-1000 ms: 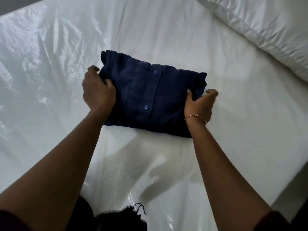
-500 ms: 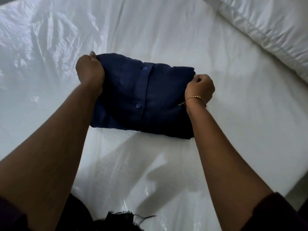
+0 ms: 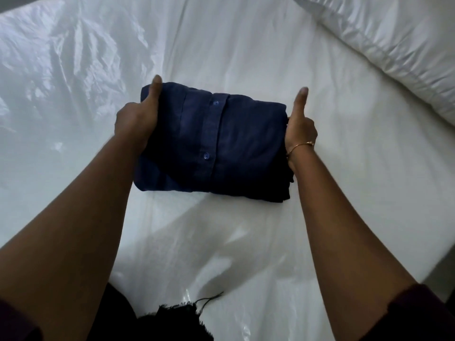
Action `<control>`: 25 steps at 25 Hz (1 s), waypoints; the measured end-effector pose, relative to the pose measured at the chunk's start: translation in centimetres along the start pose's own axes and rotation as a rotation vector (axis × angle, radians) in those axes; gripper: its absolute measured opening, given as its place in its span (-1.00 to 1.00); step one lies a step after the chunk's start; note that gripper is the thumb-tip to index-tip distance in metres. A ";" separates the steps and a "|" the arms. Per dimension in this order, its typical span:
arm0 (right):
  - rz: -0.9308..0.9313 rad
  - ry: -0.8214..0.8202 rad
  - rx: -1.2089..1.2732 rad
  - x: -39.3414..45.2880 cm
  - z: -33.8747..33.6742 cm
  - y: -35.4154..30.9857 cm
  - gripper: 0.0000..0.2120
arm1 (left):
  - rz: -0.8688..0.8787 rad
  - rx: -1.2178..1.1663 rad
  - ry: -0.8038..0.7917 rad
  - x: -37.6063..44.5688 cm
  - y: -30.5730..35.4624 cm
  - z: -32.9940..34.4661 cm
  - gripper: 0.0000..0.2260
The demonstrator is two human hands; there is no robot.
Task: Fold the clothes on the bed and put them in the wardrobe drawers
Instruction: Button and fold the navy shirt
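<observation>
A navy button-up shirt (image 3: 221, 148), folded into a compact rectangle with two blue buttons showing, sits between my hands above the white bed sheet (image 3: 246, 57). A shadow falls on the sheet below it. My left hand (image 3: 136, 119) grips the shirt's left edge, thumb laid over the top and fingers hidden underneath. My right hand (image 3: 300, 126), with a thin gold bracelet on the wrist, holds the right edge; its thumb points straight up beside the cloth and its fingers are hidden under it.
A white pillow (image 3: 394, 45) lies at the far right of the bed. Dark frayed fabric (image 3: 177, 321) lies at the near edge, between my arms. The mattress's right edge (image 3: 418, 274) drops to the floor at the lower right.
Both hands slid from pressing on the shirt's sides to gripping its edges with thumbs up. The folded shirt has come slightly toward me and looks raised off the sheet.
</observation>
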State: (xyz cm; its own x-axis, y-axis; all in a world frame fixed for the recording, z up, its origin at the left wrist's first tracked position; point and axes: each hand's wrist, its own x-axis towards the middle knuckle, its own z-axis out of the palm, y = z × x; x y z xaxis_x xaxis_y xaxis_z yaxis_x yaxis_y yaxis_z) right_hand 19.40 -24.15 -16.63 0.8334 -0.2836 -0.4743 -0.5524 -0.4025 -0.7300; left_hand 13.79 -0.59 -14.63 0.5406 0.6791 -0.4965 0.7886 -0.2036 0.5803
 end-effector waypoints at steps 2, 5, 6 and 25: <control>-0.006 -0.156 0.015 -0.8 0.0 0.2 -0.41 | -0.083 -0.177 -0.282 -1.3 -0.3 -1.5 -0.20; -0.080 -0.200 -0.083 -2.0 0.9 1.9 -0.57 | -0.147 -0.248 -0.528 -3.7 -2.2 -3.4 -0.51; -0.085 -0.205 -0.088 -2.8 1.1 2.2 -0.61 | -0.157 -0.263 -0.530 -4.2 -2.9 -4.0 -0.57; 0.297 -0.761 0.340 -38.9 14.6 12.3 -0.70 | 0.476 0.656 -0.305 -24.0 -16.9 -19.7 -0.66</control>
State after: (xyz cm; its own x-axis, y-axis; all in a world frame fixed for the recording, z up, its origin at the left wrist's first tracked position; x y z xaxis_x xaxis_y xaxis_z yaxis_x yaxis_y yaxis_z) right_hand -19.61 -5.40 -14.32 0.5077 0.3696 -0.7782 -0.8141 -0.0897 -0.5737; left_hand -18.31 0.47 0.21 0.8373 0.2185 -0.5011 0.4171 -0.8480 0.3270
